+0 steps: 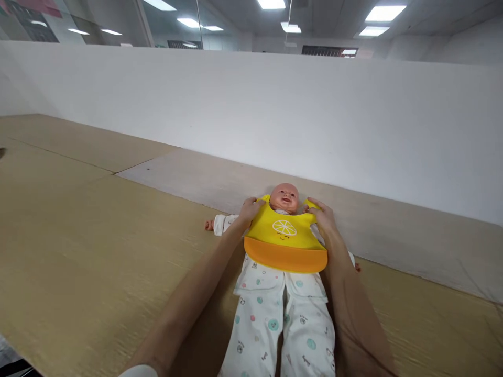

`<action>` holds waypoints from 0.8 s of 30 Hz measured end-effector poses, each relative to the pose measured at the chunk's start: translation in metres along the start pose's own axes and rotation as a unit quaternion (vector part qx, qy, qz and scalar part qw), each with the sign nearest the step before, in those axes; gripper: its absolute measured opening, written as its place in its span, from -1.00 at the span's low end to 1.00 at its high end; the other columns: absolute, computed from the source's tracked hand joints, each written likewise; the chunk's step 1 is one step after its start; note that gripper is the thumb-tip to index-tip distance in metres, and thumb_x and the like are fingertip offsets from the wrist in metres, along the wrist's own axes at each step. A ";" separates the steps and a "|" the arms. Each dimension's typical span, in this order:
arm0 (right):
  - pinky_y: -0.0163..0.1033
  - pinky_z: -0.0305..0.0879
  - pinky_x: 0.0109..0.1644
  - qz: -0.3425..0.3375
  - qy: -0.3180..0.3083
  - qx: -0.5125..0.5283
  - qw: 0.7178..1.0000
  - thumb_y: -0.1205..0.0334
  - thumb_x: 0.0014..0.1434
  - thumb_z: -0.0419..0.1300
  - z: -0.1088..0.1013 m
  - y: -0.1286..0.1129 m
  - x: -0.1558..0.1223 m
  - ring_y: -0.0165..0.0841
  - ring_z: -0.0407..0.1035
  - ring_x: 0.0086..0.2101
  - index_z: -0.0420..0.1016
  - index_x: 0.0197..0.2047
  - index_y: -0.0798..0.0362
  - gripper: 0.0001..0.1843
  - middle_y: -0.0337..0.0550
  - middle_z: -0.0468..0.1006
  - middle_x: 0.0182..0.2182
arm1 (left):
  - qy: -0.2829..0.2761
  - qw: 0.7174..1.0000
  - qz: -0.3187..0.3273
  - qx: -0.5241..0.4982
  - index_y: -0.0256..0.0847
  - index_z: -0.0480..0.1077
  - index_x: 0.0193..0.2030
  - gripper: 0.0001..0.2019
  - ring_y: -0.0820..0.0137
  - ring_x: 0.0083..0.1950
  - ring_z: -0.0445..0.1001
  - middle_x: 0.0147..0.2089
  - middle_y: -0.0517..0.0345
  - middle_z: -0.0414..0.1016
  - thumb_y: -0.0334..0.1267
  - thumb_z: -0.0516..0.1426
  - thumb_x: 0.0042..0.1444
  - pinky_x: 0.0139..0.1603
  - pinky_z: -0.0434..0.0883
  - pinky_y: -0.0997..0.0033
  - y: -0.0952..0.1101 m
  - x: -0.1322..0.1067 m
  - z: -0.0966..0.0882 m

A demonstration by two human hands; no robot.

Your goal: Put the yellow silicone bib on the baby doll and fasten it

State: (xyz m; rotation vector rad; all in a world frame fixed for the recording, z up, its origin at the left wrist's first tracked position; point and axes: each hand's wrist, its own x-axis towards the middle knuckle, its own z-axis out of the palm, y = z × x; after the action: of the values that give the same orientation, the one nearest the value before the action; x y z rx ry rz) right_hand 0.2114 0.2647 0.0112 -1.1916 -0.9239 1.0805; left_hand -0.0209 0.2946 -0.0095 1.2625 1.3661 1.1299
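Observation:
A baby doll (pixel 286 197) lies on its back, dressed in white printed clothes (pixel 271 309). Across its chest is a yellow bib (pixel 267 225) with a white citrus slice, a smiling face and an orange pocket (pixel 286 255). My left hand (pixel 250 209) pinches the bib's neck strap at the left of the doll's head. On the other side, my right hand (pixel 321 212) grips the opposite strap, its end showing between thumb and fingers. Both straps are beside the neck, apart from each other. The doll's arms stretch out to either side, partly behind my forearms.
The doll rests on a tan board surface (pixel 98 235) with a paler strip (pixel 188 173) along the back. A white wall (pixel 236 104) rises behind it, topped by glass panels (pixel 236 26). A dark object (pixel 19 369) shows at the lower left corner.

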 end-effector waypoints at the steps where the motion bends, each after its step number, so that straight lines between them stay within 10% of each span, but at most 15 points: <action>1: -0.43 0.23 -0.48 0.010 -0.026 0.016 0.999 0.37 -0.28 0.19 -0.002 -0.001 -0.001 -0.47 0.33 -0.51 0.42 -0.07 0.16 -0.42 -0.24 0.47 -0.53 | -0.001 1.000 -0.002 0.001 -0.25 0.33 -0.43 -0.86 0.47 -0.55 0.29 -0.55 0.22 0.32 -0.22 0.10 -0.09 -0.56 0.17 0.50 -0.002 0.001 0.001; 10: -0.41 0.32 -0.43 0.020 0.066 0.162 0.984 0.37 -0.35 0.32 -0.013 -0.007 0.010 -0.45 0.38 -0.42 0.42 -0.28 0.16 -0.56 -0.17 0.48 -0.41 | 0.040 0.998 0.008 0.049 -0.22 0.29 -0.46 -0.97 0.41 -0.43 0.32 -0.52 0.21 0.32 -0.34 0.08 -0.06 -0.42 0.21 0.46 -0.007 0.000 0.006; 24: -0.31 0.37 -0.24 -0.075 0.125 -0.173 0.974 0.35 -0.30 0.19 -0.006 0.017 0.023 -0.29 0.34 -0.14 0.36 0.01 0.11 -0.32 -0.08 0.43 -0.05 | 0.077 0.988 0.029 0.132 -0.20 0.25 -0.47 -0.89 0.33 -0.24 0.36 -0.36 0.11 0.40 -0.27 0.13 -0.04 -0.26 0.23 0.40 -0.008 0.019 0.002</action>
State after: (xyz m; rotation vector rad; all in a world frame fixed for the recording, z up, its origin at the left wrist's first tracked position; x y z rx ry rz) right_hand 0.2199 0.2865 -0.0070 -1.4793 -1.0097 0.6448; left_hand -0.0207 0.3137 -0.0189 1.4347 1.6465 1.1335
